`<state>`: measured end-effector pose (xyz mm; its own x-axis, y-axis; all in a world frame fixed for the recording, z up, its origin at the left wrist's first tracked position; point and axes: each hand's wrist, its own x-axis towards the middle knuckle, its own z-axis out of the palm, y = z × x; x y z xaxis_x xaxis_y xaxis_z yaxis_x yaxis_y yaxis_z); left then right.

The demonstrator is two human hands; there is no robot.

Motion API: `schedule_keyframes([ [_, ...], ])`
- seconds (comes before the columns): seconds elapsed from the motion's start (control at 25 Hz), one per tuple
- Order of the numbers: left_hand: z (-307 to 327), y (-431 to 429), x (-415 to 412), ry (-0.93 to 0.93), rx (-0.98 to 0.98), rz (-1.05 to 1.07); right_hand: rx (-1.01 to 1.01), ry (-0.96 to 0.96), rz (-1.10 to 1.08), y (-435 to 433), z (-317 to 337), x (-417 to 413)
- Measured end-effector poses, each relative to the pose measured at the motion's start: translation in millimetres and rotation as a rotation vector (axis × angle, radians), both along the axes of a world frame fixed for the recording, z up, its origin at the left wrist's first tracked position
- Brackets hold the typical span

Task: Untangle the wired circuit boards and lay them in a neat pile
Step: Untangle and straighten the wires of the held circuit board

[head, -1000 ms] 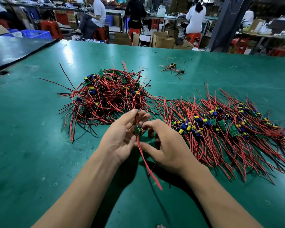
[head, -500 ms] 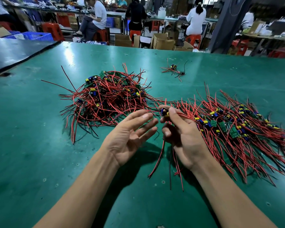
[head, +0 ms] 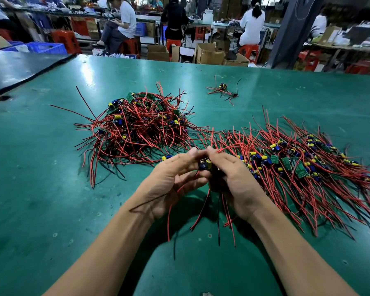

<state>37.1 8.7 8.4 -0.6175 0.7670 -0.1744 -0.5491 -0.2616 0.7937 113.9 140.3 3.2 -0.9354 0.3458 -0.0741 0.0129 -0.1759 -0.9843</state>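
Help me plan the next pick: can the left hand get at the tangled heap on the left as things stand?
Probably yes: the tangled heap lies just beyond the left hand, nothing in between. But its fingers hold a wired board, shared with the right hand.

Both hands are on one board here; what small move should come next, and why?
Probably carry the board right and lay it on the neat pile. The left hand and right hand both pinch it, its wires seem to hang free of the tangled heap, and the pile lies just beside the right hand.
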Motion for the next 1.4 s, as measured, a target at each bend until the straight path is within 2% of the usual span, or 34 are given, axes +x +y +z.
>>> schedule_keyframes([
  [0.12,-5.2,3.2,2.9,0.041,-0.006,0.07,0.016,0.068,-0.008,-0.4,-1.6,-1.8],
  [0.28,-9.1,4.6,10.5,0.238,-0.121,0.103,0.089,0.034,-0.109,2.8,-6.7,-5.3],
  [0.44,-11.4,4.6,12.9,0.395,-0.262,0.086,0.096,-0.002,-0.026,5.5,-9.3,-4.6],
  [0.72,-5.4,4.5,16.0,0.39,-0.235,0.059,0.182,0.0,0.048,9.8,-7.2,-1.8],
  [0.92,-3.9,6.7,19.7,0.427,-0.223,0.133,0.031,0.028,0.167,11.4,-3.7,0.9],
  [1.12,-2.9,3.7,19.4,0.465,-0.198,0.093,-0.056,0.021,0.211,12.7,-0.8,3.3],
  [1.28,-3.7,1.9,18.0,0.448,-0.232,0.059,0.073,-0.043,0.102,10.3,-0.8,3.7],
  [1.4,-3.3,3.1,19.2,0.415,-0.257,0.048,0.201,-0.019,-0.023,13.3,-0.2,3.0],
])
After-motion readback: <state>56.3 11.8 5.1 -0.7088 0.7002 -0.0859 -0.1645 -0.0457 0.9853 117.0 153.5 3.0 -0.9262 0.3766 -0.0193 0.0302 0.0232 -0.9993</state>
